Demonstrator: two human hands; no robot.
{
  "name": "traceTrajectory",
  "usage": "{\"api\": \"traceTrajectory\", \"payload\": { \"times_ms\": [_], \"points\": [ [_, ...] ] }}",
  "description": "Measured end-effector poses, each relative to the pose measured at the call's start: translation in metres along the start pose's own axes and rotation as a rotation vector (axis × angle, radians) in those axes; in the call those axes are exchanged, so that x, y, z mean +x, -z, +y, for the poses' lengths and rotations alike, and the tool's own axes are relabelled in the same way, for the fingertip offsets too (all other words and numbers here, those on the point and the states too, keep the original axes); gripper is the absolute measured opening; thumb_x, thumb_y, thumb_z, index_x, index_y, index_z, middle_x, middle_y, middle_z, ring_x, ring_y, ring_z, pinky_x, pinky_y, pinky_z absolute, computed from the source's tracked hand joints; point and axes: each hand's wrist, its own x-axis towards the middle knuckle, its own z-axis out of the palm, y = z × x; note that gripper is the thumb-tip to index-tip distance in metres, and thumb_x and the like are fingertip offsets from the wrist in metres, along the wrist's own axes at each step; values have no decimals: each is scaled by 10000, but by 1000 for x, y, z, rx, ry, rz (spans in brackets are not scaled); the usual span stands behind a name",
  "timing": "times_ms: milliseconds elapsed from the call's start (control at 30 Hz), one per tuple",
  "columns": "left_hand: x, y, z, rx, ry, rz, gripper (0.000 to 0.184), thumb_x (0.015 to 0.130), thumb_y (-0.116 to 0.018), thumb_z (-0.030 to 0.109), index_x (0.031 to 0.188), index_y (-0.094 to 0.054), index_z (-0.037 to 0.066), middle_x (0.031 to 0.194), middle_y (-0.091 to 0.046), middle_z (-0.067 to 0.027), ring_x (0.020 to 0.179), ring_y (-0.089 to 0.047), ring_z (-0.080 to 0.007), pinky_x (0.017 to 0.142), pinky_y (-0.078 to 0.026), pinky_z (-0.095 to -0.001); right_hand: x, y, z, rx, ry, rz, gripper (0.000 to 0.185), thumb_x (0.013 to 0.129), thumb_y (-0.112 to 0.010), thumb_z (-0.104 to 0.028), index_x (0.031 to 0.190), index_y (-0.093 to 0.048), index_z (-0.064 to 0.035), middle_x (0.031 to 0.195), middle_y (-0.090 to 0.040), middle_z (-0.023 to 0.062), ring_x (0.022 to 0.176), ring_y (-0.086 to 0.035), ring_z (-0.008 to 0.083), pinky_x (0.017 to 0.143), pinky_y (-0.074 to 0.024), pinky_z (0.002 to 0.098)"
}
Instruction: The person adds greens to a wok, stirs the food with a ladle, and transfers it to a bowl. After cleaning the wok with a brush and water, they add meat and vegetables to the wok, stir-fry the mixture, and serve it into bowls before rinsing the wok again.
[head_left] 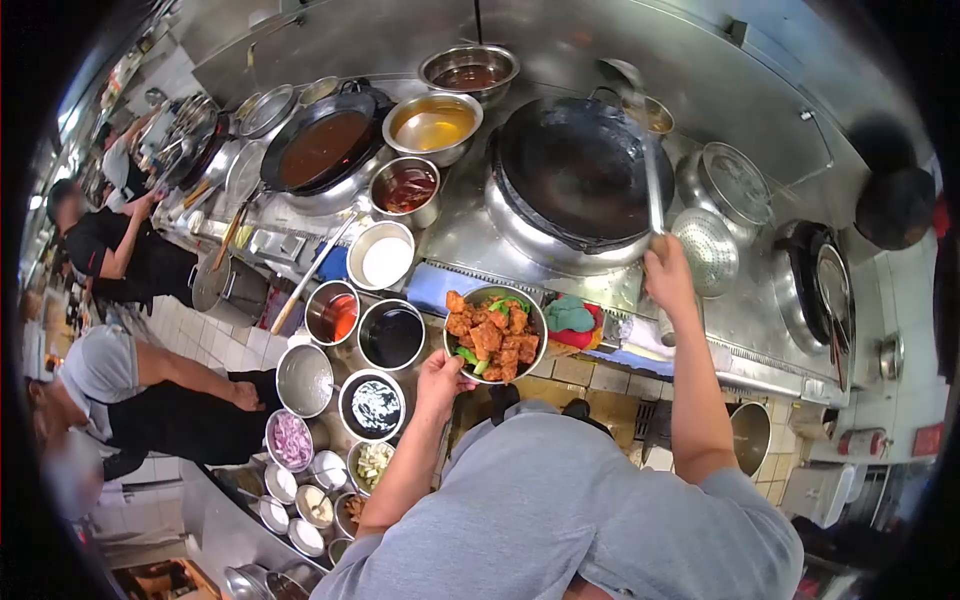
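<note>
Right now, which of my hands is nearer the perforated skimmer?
Your right hand, beside the perforated skimmer, gripping a long-handled ladle. Your left hand is farther away, holding the metal bowl by its rim.

Has chunky brown food (490, 335) in a round silver metal bowl (541, 345) before the round black metal wok (570, 170), a round perforated silver metal strainer (705, 250) right of the wok, and a round silver metal basin of yellow liquid (428, 156) left of it.

Plain light-grey shirt (560, 510), creased fabric, short sleeves (748, 510), bare forearms (697, 400), bare hands (668, 275)
</note>
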Motion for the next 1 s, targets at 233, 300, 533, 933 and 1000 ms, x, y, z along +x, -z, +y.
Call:
{"api": "traceTrajectory", "payload": {
  "times_ms": [233,300,533,933,1000],
  "points": [
    [-8,2,-14,-151,-25,43,70,870,-485,93,826,-523,55,697,-606,-73,544,-596,-144,516,-515,-258,57,-148,-120,-171,209,-327,403,770,-554,-163,1153,-493,-50,1075,-590,205,1038,-535,385,865,-432,431],
    [-19,-4,-6,-134,-23,101,83,873,-454,71,874,-536,57,703,-607,-61,535,-579,-138,513,-501,-266,77,-193,-134,332,-76,-664,163,794,-542,-133,902,-524,-12,682,-563,140,553,-567,247,451,-428,372],
    [-25,15,-13,-197,-39,132,70,872,-477,82,885,-540,54,748,-627,-78,544,-598,-154,503,-505,-261,61,-197,-115,240,188,-452,299,813,-518,-167,1067,-467,-16,710,-552,129,490,-528,181,410,-393,332],
    [45,-22,90,-91,-122,-7,54,874,-540,112,894,-520,66,770,-558,-14,555,-502,-96,482,-450,-264,-64,16,13,238,-177,-155,494,882,-475,-68,1341,-293,-53,681,-452,26,447,-416,89,375,-329,234],
    [78,-44,115,-25,-145,-73,65,878,-530,124,907,-515,67,802,-563,-17,608,-528,-107,506,-448,-267,-85,46,2,619,-486,-180,507,885,-468,-54,1351,-269,-50,687,-460,30,448,-427,96,380,-339,236]
  ]
}}
